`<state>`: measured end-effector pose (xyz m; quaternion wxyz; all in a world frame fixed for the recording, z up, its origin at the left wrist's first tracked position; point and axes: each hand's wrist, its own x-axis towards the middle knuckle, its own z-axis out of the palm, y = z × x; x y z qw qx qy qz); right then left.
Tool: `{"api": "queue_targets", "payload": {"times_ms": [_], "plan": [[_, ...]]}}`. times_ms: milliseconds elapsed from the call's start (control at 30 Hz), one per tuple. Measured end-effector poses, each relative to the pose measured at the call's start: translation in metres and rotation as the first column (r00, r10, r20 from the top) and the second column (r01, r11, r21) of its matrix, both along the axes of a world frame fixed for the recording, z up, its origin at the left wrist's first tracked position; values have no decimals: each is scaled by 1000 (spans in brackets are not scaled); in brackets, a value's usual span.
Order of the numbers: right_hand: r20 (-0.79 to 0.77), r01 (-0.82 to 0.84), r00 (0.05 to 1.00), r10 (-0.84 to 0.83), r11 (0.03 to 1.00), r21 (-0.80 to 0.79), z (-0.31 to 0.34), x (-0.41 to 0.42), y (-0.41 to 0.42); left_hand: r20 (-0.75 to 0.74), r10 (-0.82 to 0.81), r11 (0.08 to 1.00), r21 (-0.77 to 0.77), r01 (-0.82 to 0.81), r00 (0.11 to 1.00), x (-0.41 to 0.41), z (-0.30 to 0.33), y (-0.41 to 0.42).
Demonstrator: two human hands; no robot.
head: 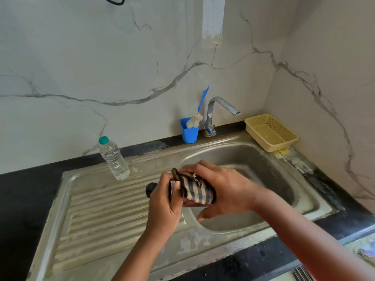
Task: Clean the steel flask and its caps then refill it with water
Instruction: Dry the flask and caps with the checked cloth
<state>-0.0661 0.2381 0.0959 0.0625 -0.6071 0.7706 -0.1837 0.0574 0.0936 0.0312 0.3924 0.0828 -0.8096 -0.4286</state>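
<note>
I have the steel flask (192,201) lying on its side in the air over the near-left rim of the sink (316,201), its dark capped end (151,190) pointing left over the ribbed drainboard (97,209). My left hand (164,201) is curled round the neck just behind that cap, and my right hand (219,189) is wrapped over the body with a striped cloth (195,189) pressed under the fingers, so most of the flask is hidden and I cannot tell whether its surface is wet or dry. I judge the main risk to be slip: if the metal is wet, the cloth could slide and the flask could turn out of my left grip and fall into the basin. The cap seems to be still on, so wiping hard near it might loosen it, or the caps could go uncleaned. A loose cloth end near my left thumb could snag. Far left on the drainboard a plastic water bottle (114,159) stands upright, and a wide elbow swing could topple it. At the far edge stand the tap (217,110), a blue cup (190,131) holding a brush (195,118), and a yellow basket (272,132) to the right, all well apart from my hands.
</note>
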Motion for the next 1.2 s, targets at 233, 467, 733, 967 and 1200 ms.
{"api": "queue_targets", "payload": {"times_ms": [233, 467, 733, 967, 1200], "plan": [[499, -52, 844, -195, 897, 438, 1, -67, 45, -135, -27, 983, -183, 2, 991, 12, 7, -5], [498, 201, 822, -277, 959, 201, -52, -64, 59, 112, -60, 997, 50, 54, 992, -3, 1, -22], [-253, 291, 903, -348, 927, -237, -80, -35, 43, 449, -54, 661, 686, -305, 892, -9, -4, -4], [-145, 216, 949, -280, 912, -348, -63, 23, -8, 196, 47, 989, 126, -73, 980, -15, -5, 5], [77, 230, 965, -252, 948, 218, -46, -34, 26, 12, 134, 990, 40, -135, 991, 0, -6, -11]]}}
